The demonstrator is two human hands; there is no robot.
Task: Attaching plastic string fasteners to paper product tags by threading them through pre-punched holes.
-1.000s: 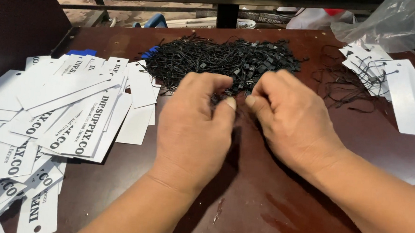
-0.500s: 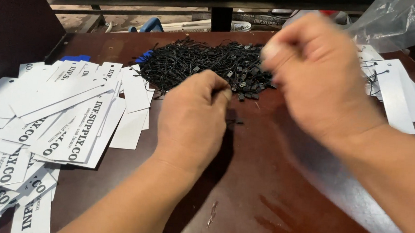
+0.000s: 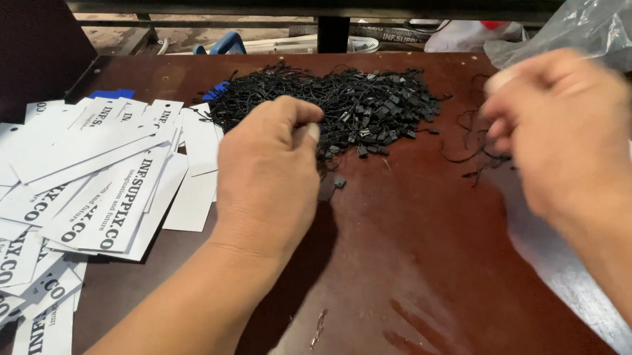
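Your left hand (image 3: 269,171) rests on the dark red desk (image 3: 412,278), its grip pinched narrow at the near edge of the heap of black tag strings (image 3: 335,102), thumb and fingertips closed on strands there. Your right hand (image 3: 553,126) is raised and blurred over the right side of the desk, near loose black strings (image 3: 471,147); whether its grip holds anything, I cannot tell. White printed hang tags (image 3: 89,185) lie fanned out just left of your left hand.
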